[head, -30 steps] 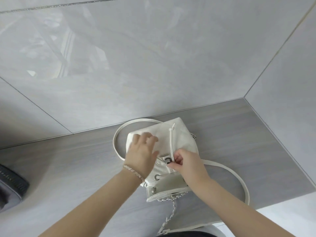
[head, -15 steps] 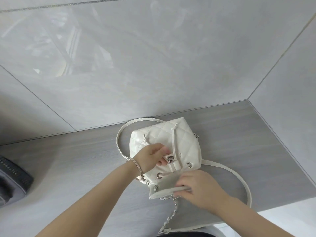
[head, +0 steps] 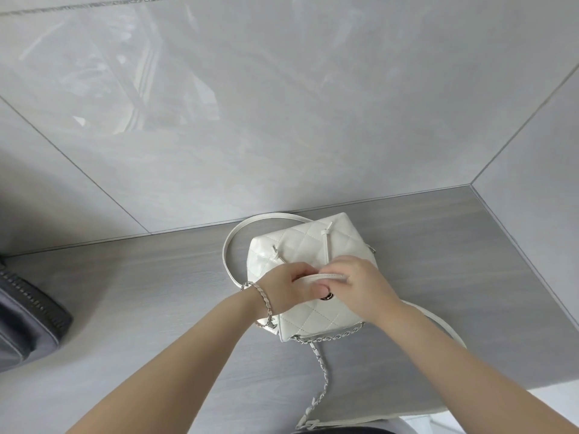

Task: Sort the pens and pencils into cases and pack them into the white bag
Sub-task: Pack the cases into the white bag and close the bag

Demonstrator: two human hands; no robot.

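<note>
White bag (head: 313, 255) lower centre of frame, on tabletop (head: 141, 292). Flap (head: 316, 317) was hanging open 0.5 s ago; now folded over front. Both hands pinch its edge: left hand (head: 289, 288), right hand (head: 360, 285). Snap (head: 326, 296) nearly seated; packing prob. done, closing.

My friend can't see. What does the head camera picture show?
Two bare hands, left hand and right hand, press the flap of a white quilted bag on a grey table. A dark grey case lies at the left edge.

Glossy quilted white bag (head: 308, 245), metal chain (head: 322, 380)
</note>
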